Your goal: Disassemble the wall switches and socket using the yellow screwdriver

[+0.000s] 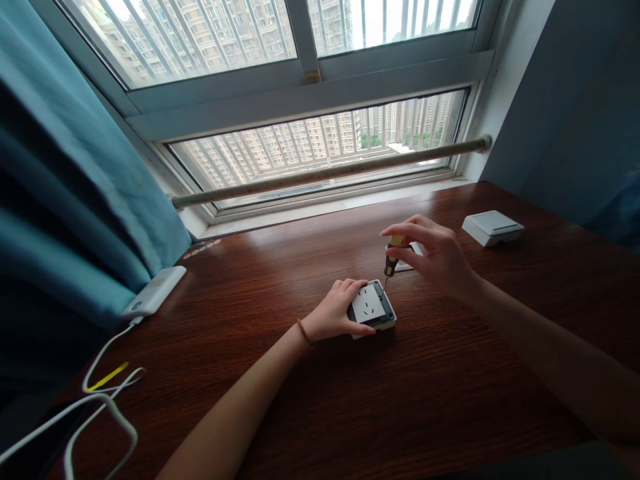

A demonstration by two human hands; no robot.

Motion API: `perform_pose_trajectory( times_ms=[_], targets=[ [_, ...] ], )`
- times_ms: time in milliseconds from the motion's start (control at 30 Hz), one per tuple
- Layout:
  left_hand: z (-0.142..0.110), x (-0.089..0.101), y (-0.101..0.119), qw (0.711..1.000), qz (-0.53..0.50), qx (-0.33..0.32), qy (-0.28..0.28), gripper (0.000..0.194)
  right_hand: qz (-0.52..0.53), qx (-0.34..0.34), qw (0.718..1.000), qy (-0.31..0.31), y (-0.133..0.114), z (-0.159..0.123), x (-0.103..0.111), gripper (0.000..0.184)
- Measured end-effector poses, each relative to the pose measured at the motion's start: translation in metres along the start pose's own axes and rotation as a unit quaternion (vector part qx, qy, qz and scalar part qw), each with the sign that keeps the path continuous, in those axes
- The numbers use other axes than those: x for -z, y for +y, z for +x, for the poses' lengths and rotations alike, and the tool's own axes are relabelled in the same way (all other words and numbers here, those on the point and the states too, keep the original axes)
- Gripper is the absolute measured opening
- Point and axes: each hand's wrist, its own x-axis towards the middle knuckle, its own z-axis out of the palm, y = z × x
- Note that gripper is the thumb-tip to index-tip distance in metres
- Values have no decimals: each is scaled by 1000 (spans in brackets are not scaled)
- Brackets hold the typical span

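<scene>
A white wall socket (369, 305) with dark edges around its face lies on the brown table. My left hand (340, 310) is closed round its left side, thumb along the near edge and fingers over the far edge. In my right hand (430, 250) is a small screwdriver (390, 265) with a black and yellow handle, pinched near its top between thumb and fingers. Its shaft slants down to the socket's right side, where the tip meets the dark strip. Whether a screw sits under the tip is too small to tell. Behind the screwdriver lies a flat white piece (413, 257), partly hidden by my right hand.
A white box-like switch or socket (493, 228) rests at the table's right. On the left stand a white power strip (154, 292), its looping white cable (103, 397) with a yellow tie (111, 376), and a blue curtain (95, 147). A metal rail (330, 175) crosses the window behind the table.
</scene>
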Motion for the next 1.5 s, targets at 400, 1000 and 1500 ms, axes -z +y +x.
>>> perform_pose_trajectory(
  times_ms=[400, 1000, 1500],
  targets=[
    [0, 1, 2, 1000, -10, 5, 1, 89, -30, 43, 999, -9, -7, 2, 5, 25],
    [0, 0, 2, 1000, -4, 6, 2, 89, -35, 102, 987, -121, -10, 5, 18, 25],
    [0, 1, 3, 1000, -10, 11, 1, 88, -7, 16, 1000, 21, -2, 1, 6, 17]
  ],
)
